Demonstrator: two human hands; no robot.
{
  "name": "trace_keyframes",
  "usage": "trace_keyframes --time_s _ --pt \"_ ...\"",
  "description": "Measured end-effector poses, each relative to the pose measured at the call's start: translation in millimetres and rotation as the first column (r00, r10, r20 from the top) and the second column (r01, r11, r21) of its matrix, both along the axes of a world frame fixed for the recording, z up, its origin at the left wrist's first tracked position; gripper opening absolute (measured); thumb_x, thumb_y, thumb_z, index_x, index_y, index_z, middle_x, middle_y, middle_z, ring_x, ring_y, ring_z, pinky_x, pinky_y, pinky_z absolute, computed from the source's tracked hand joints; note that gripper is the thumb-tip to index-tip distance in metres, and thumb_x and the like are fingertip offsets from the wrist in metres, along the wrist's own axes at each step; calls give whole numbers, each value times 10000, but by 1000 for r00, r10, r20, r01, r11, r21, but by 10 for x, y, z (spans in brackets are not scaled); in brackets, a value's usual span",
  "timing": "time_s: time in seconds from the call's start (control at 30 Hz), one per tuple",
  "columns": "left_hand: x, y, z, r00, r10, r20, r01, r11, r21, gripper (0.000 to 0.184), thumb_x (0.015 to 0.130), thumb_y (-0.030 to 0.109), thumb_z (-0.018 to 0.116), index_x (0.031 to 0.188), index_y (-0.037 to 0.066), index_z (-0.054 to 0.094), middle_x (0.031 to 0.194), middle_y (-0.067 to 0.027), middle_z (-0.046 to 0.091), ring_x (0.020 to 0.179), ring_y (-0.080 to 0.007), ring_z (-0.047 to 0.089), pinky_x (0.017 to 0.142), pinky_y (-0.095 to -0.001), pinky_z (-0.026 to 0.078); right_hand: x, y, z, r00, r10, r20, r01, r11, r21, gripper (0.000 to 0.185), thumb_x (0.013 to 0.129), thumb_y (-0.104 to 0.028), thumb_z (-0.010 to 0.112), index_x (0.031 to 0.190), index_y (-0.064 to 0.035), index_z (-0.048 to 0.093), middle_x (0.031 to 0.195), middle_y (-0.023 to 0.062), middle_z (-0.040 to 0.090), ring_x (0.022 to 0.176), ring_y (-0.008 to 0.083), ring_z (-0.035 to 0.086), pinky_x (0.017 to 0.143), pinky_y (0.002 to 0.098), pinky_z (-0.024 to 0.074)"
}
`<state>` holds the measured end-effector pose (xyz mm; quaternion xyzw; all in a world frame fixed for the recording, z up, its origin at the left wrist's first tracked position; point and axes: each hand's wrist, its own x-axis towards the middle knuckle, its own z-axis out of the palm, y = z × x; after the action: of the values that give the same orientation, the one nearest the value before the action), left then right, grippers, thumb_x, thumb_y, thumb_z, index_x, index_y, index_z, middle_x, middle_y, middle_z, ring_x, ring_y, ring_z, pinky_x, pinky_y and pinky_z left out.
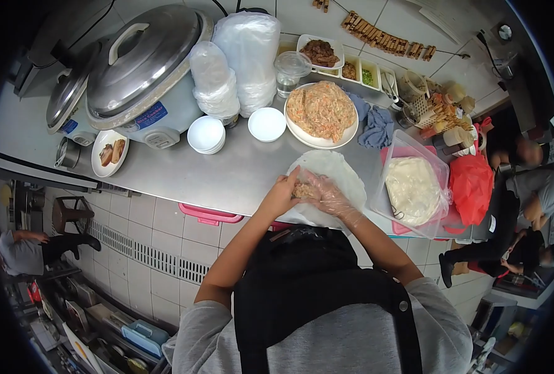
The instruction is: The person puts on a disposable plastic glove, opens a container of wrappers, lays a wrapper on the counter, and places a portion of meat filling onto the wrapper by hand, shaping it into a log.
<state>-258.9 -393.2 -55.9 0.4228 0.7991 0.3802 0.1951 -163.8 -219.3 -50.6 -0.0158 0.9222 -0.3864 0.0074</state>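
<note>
White sheet [342, 167] lies near the counter's [227, 176] front edge.

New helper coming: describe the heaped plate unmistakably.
On the steel counter, start at the large rice cooker and go right, past the stacked white bowls. Just beyond the hands is a white plate; its pale, orange-flecked mound dwarfs the dark brown food behind it.

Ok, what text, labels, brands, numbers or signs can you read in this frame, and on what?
"Rice Cooker", probably: blue label on the large cooker; its smaller print is too blurred to read.
Unreadable, too small: blue sticker on the small cooker.
Unreadable, too small: any marks on the large cooker's control panel.
Nothing else legible.
</note>
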Motion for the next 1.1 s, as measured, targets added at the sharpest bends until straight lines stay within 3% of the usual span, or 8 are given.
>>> trace_keyframes --time_s 0.03,0.37,0.47,0.7,0.8,0.97,1.03,1.1 --pt "10 12 14 1000 0 1 0 1000 1 926 630 31 779 1405 17 273 1097 -168 626 1043 -373 531 914 -401 443 13 37 -76 997 -1 81 3 1000 -22 817 734 -63 723 1435 -113 308 1184 217 540 1065 365 508 936 416 410" --pt "79 33 -7 998 31 -53 -32 999 -13 891 627 28 775 1387 12 309 1065 -153 632 1035 -362 525 907 -405 440 102 107 -199 1000 -22 10 22 999 -43 810 790 -41 619 1482 -149 212 1167 255 533 1090 412 486 952 459 401" --pt "20 -10 3 998 30 -48 -31 999 -26 905 617 10 766 1394 17 302 1077 -158 630 1045 -363 525 917 -404 438 17 -1 -201 996 -54 68 53 999 9 903 742 -105 711 1479 -87 189 1211 236 519 1039 406 482 938 458 396" --pt "-139 -292 104 999 3 -35 -6 997 -71 931 605 5 769 1402 24 288 1107 -166 618 1057 -365 526 922 -402 441 -62 -204 137 994 77 80 -84 993 79 1030 682 -230 786 1485 -93 155 1298 246 455 1186 456 419 1036 471 321" --pt "-140 -314 92 1000 22 -2 -22 997 -69 935 606 20 783 1403 38 295 1131 -158 620 1068 -352 531 929 -397 442 87 41 -57 990 119 75 -121 993 18 1116 618 -252 830 1481 -57 148 1334 232 439 1213 446 399 1060 465 284" --pt "-159 -374 63 998 45 38 -45 999 6 912 597 44 805 1384 46 345 1143 -158 612 1054 -347 545 918 -396 451 100 6 51 999 -27 19 28 998 -58 1141 605 -277 852 1480 -52 155 1362 226 426 1276 411 356 1074 425 279" --pt "-172 -396 56 973 111 201 -134 986 103 789 621 76 812 1317 55 442 1076 -149 622 1001 -327 561 870 -389 469 10 -74 168 997 -51 -53 49 998 -46 1145 616 -280 850 1483 -56 138 1373 224 418 1298 403 340 1078 416 276" --pt "-116 -417 139 990 125 71 -135 980 150 711 636 120 810 1263 49 483 1038 -148 624 995 -337 562 870 -389 468 -84 -123 331 987 -138 -85 97 924 -369 1070 720 -374 773 1491 -70 95 1420 201 380 1342 373 300 1086 434 254"
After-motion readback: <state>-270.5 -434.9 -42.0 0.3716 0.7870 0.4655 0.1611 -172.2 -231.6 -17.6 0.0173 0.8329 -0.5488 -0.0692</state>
